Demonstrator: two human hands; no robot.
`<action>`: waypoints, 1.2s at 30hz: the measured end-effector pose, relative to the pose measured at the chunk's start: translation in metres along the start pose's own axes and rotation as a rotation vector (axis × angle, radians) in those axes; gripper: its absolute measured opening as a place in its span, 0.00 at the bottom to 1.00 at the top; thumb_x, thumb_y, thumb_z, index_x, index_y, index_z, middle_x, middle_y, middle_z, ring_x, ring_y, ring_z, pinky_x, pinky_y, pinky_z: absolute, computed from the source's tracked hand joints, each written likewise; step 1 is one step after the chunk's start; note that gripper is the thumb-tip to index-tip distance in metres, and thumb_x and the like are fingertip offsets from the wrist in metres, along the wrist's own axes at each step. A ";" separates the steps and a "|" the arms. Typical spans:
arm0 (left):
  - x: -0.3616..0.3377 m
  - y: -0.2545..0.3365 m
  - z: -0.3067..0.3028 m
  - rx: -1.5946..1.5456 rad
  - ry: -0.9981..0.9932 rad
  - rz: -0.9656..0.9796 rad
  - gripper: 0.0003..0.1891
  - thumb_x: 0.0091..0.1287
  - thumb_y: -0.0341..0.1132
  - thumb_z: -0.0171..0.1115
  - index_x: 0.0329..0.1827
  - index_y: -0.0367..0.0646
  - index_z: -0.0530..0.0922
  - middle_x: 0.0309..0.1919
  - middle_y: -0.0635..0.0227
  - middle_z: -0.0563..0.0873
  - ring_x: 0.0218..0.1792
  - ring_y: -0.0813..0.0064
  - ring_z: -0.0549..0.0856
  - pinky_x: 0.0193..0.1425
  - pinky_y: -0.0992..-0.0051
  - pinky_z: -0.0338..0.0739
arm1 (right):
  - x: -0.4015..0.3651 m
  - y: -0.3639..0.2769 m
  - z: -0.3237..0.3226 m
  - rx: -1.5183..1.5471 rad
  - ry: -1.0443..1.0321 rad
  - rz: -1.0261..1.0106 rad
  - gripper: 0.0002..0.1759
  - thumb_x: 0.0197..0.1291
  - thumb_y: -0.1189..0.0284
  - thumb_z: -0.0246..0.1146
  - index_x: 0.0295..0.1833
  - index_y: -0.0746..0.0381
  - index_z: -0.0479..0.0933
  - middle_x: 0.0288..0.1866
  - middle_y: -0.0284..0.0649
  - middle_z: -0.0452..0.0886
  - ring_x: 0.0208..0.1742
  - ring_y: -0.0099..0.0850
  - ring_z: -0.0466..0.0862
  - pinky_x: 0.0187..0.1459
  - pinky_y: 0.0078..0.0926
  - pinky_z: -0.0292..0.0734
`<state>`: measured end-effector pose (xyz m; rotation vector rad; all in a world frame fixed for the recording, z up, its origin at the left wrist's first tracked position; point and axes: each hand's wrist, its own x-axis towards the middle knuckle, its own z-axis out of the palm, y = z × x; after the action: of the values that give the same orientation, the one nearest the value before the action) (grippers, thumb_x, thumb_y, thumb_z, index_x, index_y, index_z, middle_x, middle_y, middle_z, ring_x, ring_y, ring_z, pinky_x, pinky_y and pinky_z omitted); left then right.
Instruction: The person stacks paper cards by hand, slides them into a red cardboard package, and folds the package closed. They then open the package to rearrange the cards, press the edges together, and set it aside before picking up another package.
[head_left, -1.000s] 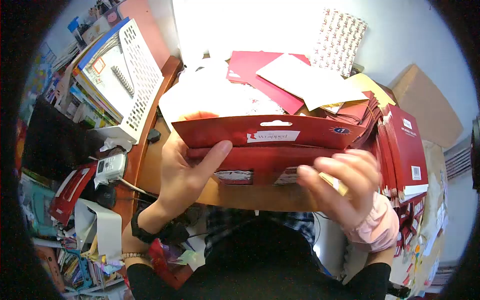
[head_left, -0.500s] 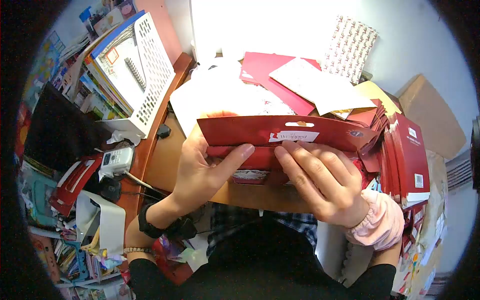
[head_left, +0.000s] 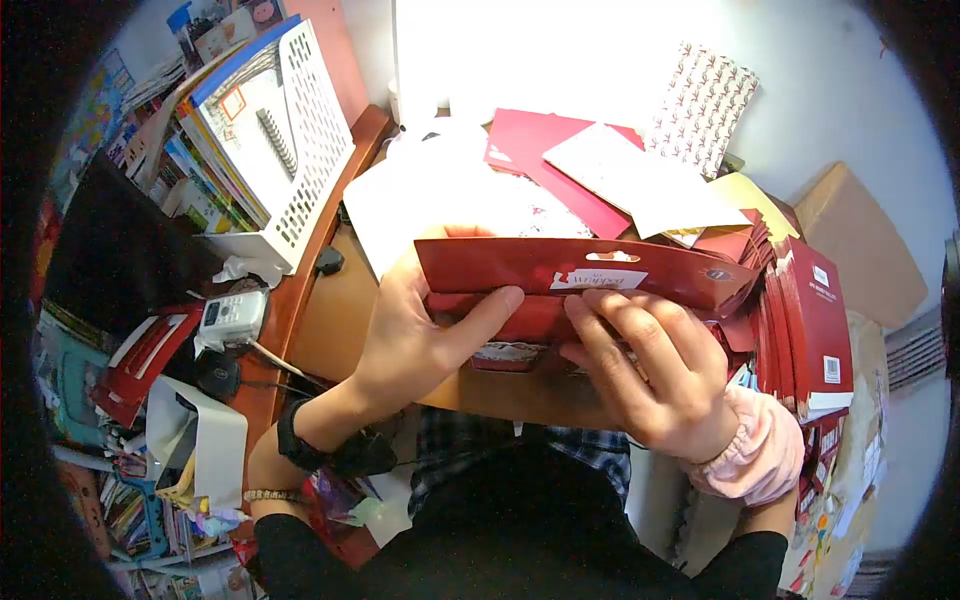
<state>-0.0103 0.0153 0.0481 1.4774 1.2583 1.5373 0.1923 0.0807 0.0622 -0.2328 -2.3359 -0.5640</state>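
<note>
A dark red card package (head_left: 500, 262) with a hanging slot and a white "Wrapped" label is held up over the desk's front edge. My left hand (head_left: 420, 325) grips its left end, fingers behind and thumb pressed on the fold. On the right part of the fold lie the bent fingers of my right hand (head_left: 655, 370), pinching the package's lower section. Below the fold, a white lacy patch (head_left: 510, 351) shows between my hands. My right palm side and the package's back are hidden.
Stacked red packages (head_left: 805, 320) stand at the right. Behind my hands lie red folders (head_left: 560, 160), white papers (head_left: 640, 185) and a patterned booklet (head_left: 703, 108). A white file holder (head_left: 310, 150) with papers and a white device (head_left: 233, 318) are on the left.
The package has shifted slightly right and down in view. My right fingers are more bent, and the right thumb now shows below the fold. The left hand keeps its hold.
</note>
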 end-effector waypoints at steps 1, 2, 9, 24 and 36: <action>0.000 0.000 0.001 0.000 -0.001 0.000 0.17 0.61 0.23 0.63 0.52 0.34 0.71 0.43 0.63 0.83 0.44 0.78 0.83 0.48 0.77 0.79 | 0.001 0.000 0.001 -0.001 0.000 0.001 0.22 0.38 0.74 0.62 0.43 0.69 0.80 0.41 0.42 0.78 0.37 0.31 0.79 0.36 0.25 0.79; 0.001 -0.001 0.002 -0.063 0.010 -0.004 0.16 0.61 0.23 0.63 0.52 0.34 0.72 0.43 0.63 0.83 0.44 0.78 0.83 0.48 0.77 0.79 | 0.002 0.001 0.002 0.023 0.002 0.015 0.20 0.39 0.74 0.63 0.43 0.69 0.80 0.41 0.42 0.78 0.37 0.32 0.79 0.36 0.25 0.79; 0.001 -0.001 -0.002 -0.066 -0.032 -0.042 0.14 0.61 0.24 0.64 0.50 0.32 0.77 0.43 0.62 0.85 0.42 0.79 0.83 0.47 0.78 0.80 | 0.002 0.006 0.003 0.117 0.009 0.046 0.19 0.41 0.75 0.64 0.43 0.69 0.79 0.40 0.43 0.78 0.38 0.35 0.79 0.36 0.27 0.79; 0.003 0.001 0.001 -0.113 -0.041 -0.087 0.13 0.62 0.26 0.64 0.49 0.33 0.78 0.42 0.63 0.85 0.41 0.79 0.83 0.45 0.79 0.80 | 0.005 0.007 0.001 0.205 -0.024 0.099 0.18 0.41 0.74 0.64 0.42 0.67 0.79 0.40 0.42 0.78 0.39 0.35 0.79 0.36 0.28 0.78; 0.002 0.001 -0.001 -0.126 -0.056 -0.046 0.15 0.60 0.25 0.65 0.50 0.33 0.78 0.43 0.63 0.85 0.43 0.79 0.83 0.48 0.77 0.79 | 0.001 0.002 -0.002 0.092 -0.036 0.048 0.22 0.39 0.73 0.60 0.45 0.68 0.79 0.41 0.42 0.78 0.37 0.32 0.80 0.35 0.26 0.79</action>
<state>-0.0110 0.0169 0.0499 1.3923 1.1339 1.5068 0.1933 0.0817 0.0651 -0.2573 -2.3774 -0.4316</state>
